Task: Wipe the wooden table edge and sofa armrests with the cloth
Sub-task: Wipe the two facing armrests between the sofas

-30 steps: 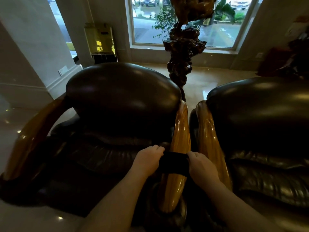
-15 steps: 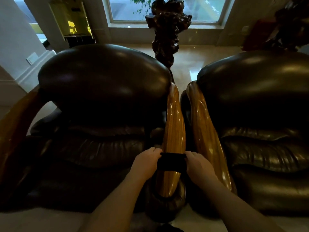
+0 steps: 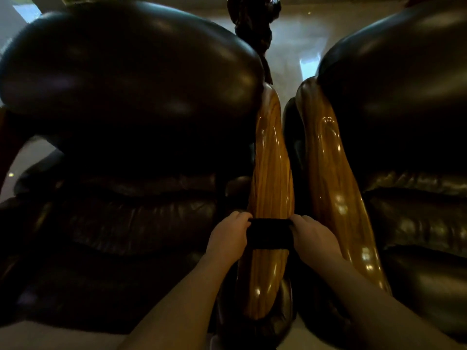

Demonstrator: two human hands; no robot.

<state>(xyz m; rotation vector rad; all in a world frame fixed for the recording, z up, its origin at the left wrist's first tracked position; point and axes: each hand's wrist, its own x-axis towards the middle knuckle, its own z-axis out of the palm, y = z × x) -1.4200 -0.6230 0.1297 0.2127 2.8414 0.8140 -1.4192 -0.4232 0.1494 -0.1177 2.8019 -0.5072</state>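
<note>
A black cloth (image 3: 270, 233) is stretched across the glossy wooden armrest (image 3: 271, 157) of the left dark leather sofa chair (image 3: 121, 102). My left hand (image 3: 228, 236) grips the cloth's left end and my right hand (image 3: 313, 236) grips its right end, both with fingers curled over the cloth. The cloth sits on the lower half of the armrest. A second wooden armrest (image 3: 336, 178), belonging to the right leather chair (image 3: 409, 117), runs alongside just to the right of my right hand.
A dark carved wooden stand (image 3: 255, 26) rises behind the narrow gap between the two chairs. Pale shiny floor (image 3: 290, 46) shows beyond it and at the lower left. Another wooden armrest edge shows at the far left.
The view has moved closer and tilted down, so the chairs fill the frame. Both hands still hold the cloth stretched over the same armrest, slightly further up it than a second ago.
</note>
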